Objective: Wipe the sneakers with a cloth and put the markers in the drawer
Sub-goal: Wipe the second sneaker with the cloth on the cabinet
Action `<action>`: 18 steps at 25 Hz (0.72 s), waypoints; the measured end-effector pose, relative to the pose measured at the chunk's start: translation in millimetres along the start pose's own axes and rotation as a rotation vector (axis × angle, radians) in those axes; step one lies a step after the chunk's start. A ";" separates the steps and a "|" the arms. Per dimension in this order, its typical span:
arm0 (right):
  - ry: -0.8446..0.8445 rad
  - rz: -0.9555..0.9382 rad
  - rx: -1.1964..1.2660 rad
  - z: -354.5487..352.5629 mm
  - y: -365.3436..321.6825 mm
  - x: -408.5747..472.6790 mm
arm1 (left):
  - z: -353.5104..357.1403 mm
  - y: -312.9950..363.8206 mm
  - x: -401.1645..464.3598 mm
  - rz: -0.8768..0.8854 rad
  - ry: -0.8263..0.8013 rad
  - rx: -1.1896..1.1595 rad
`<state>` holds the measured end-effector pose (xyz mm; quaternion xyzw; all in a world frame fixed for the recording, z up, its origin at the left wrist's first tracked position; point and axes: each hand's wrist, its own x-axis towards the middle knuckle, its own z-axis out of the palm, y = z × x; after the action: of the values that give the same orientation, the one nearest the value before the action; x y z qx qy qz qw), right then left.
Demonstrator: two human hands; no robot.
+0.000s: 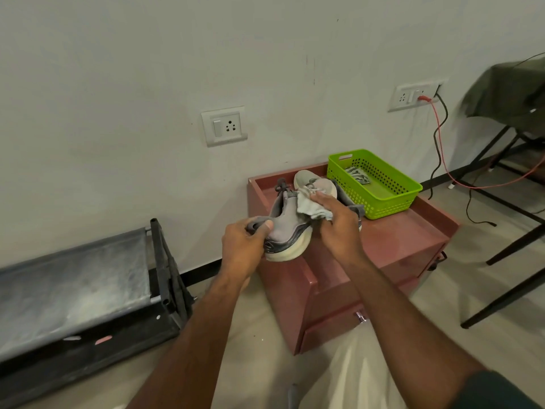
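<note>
At the lower left of the frame stands one dark bench (73,293) with a shiny grey top, set against the wall. Above it, near the middle of the frame, one wall socket (224,126) is fixed to the wall.

Two hands reach in from the bottom edge, forearms angled up toward the centre. The left hand (243,246) grips the heel end of one grey sneaker (287,228), thumb curled over the collar, holding it on its side just above the near left corner of one reddish cabinet (392,240). The right hand (336,222) presses one pale cloth (309,206) against the upper of that sneaker, fingers bent over the bunched cloth and holding it. A second, lighter sneaker (312,181) lies on the cabinet top behind the hands, partly hidden by them.

To the right of centre, one green basket (383,190) sits on the far right part of the cabinet top, with something striped lying inside that I cannot make out. One drawer handle (360,316) shows on the cabinet's front. At the upper right, a second socket (413,95) holds a red plug and cable.
</note>
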<state>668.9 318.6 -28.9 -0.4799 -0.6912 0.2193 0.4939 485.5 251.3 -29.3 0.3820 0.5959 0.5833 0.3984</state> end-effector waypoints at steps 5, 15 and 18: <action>-0.371 -0.427 -0.055 -4.2 -32.8 -41.4 | -2.3 1.4 7.4 -0.064 0.032 -0.046; -0.147 -0.111 0.064 -17.7 -21.8 -24.8 | -6.7 1.9 2.5 -0.101 0.070 -0.101; -0.359 -0.428 0.026 -1.0 -27.7 -36.2 | -4.9 2.3 4.3 -0.057 0.064 -0.019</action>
<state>659.3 274.3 -24.0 -0.2701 -0.8503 0.2005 0.4047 479.2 253.4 -27.1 0.3423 0.6133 0.5895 0.3991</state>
